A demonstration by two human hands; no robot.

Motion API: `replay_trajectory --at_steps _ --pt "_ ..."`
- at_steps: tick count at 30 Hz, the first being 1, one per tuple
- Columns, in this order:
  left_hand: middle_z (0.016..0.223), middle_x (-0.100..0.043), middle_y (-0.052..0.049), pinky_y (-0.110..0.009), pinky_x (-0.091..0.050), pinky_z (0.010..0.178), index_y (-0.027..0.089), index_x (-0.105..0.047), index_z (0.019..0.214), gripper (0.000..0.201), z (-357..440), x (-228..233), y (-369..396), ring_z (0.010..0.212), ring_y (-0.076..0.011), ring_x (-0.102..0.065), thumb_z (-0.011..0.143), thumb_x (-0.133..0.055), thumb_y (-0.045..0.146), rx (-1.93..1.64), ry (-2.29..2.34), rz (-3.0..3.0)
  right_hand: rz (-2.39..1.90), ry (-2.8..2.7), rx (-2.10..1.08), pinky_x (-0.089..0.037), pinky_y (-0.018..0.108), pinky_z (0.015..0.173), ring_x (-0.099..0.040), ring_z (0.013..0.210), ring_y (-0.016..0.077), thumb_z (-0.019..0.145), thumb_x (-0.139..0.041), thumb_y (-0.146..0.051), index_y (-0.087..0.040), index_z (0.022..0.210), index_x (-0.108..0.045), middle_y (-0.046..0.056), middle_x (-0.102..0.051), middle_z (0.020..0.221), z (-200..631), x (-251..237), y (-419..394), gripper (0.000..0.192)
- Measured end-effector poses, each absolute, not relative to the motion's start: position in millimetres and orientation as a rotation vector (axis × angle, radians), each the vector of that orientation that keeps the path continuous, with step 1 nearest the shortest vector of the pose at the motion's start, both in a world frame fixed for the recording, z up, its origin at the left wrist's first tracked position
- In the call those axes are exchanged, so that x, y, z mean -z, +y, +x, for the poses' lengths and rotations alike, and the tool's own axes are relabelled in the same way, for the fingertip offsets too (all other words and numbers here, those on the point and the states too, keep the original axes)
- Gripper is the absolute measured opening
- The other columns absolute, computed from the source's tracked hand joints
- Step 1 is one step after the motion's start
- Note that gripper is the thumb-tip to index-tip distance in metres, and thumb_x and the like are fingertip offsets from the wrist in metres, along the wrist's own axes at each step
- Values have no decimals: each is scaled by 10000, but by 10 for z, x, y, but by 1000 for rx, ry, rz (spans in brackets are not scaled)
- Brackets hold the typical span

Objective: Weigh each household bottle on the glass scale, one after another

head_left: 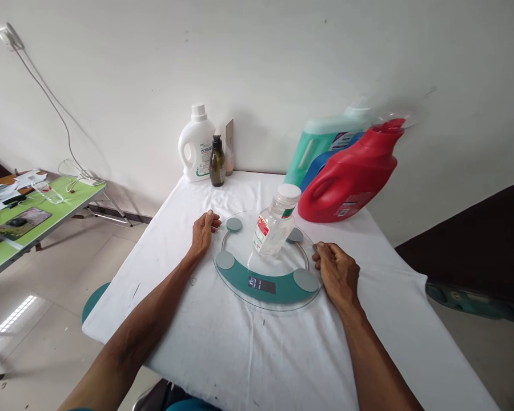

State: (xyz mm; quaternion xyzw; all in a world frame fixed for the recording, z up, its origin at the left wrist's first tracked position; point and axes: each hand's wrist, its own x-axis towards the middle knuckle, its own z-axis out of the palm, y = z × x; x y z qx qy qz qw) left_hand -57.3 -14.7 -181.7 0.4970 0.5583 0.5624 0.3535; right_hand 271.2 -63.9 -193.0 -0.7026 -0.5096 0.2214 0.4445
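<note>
A round glass bathroom scale (265, 297) with a green curved panel lies on the white cloth. Its small display is lit. On the glass stands a clear plastic jar (274, 228) with a white lid and a red and green label, seemingly with nothing inside. My left hand (204, 231) is closed at the scale's left rim, fingers curled against the edge. At the right rim my right hand (337, 269) is closed too, thumb and fingers at the glass edge. The undersides of both grips are hidden.
A red detergent jug (351, 177) leans in view at the back right, before a green jug (314, 145) and a blue one. A white jug (196, 148) and a dark pump bottle (217, 162) stand back left. A green desk (64, 197) is farther left.
</note>
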Motion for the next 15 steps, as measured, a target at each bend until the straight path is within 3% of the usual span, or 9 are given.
replay_trajectory --at_steps 15 --pt "864 -776 -129 -391 -587 759 180 -742 874 762 -573 1807 -149 818 -253 -727 927 -476 892 -1468 1448 1297 -1726 -1258 -554 -494 359 671 -628 599 224 860 -464 -688 -245 818 -674 57 -713 696 2715 1952 -629 492"
